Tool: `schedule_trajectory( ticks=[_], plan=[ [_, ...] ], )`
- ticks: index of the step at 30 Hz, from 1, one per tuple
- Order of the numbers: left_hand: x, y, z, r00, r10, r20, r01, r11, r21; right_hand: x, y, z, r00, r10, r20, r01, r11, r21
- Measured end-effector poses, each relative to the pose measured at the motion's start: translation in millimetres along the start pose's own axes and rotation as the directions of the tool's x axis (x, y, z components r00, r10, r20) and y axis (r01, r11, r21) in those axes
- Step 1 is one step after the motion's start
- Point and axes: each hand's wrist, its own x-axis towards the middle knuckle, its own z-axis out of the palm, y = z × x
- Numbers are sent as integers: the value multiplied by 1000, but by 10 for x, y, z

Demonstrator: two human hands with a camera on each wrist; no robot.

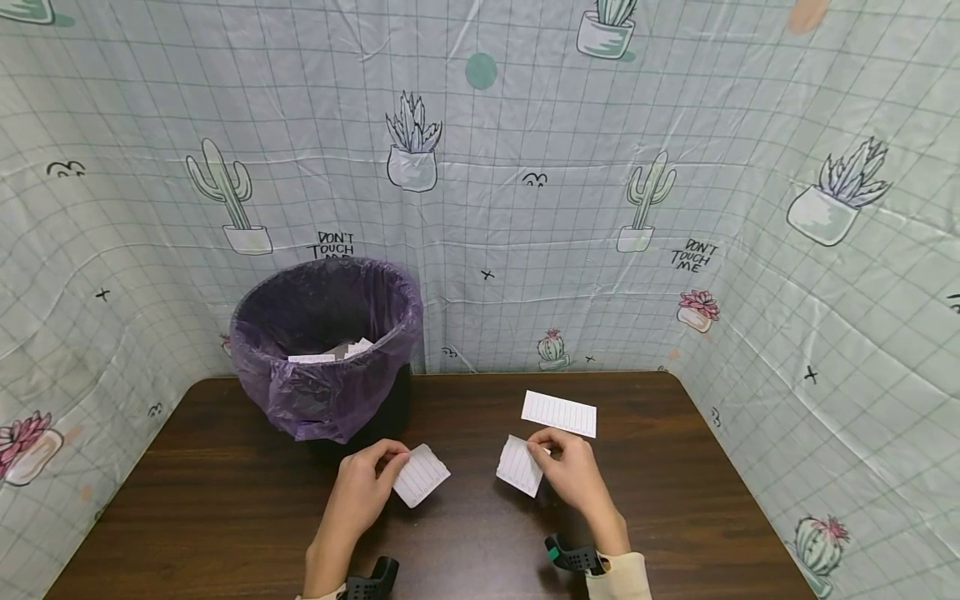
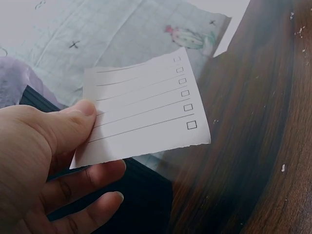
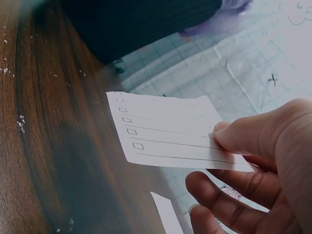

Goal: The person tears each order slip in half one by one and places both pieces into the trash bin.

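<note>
Your head view is bright, soft sheen on the table [image 1: 480, 542]. Your wrist views run hazier: paper [image 2: 141, 107] crisp, curtain [image 2: 122, 34] washed pale, bin [image 3: 141, 29] near-black.

Cream sleeves [image 1: 621, 577] and black wristbands [image 1: 579, 558]

The right sleeve is plain, lightly creased cloth ending at the wrist, while a mere sliver of the left sleeve [image 1: 327, 596] shows at the bottom edge of the head view; both wristbands are dotted with small holes and carry rounded black camera blocks [image 1: 387, 572], the right one bearing a bright green patch [image 1: 553, 552]; the left hand [image 1: 363, 482] and right hand [image 1: 568, 468] are bare, with short nails
</note>
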Motion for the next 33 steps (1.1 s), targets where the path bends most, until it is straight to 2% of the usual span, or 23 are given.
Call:
schedule_trajectory(
  ticks=[10,16,23,27,33],
  plan=[
    [7,-31,3,1000,16,-3,-16,1000,8,12,-24,-44,999,41,3,-41,999,-13],
    [9,-25,15,1000,5,3,-5,1000,19,21,-43,-72,999,34,-4,-34,999,-14],
    [22,50,18,1000,-4,23,3,1000,17,28,-101,-92,1000,-6,-15,6,1000,-5],
    [22,94,6,1000,7,12,-7,1000,25,30,-148,-90,999,-35,-5,34,999,-11],
    [6,162,-28,1000,26,8,-26,999,39,39,-231,-76,1000,-18,-11,18,1000,4]
  ],
)
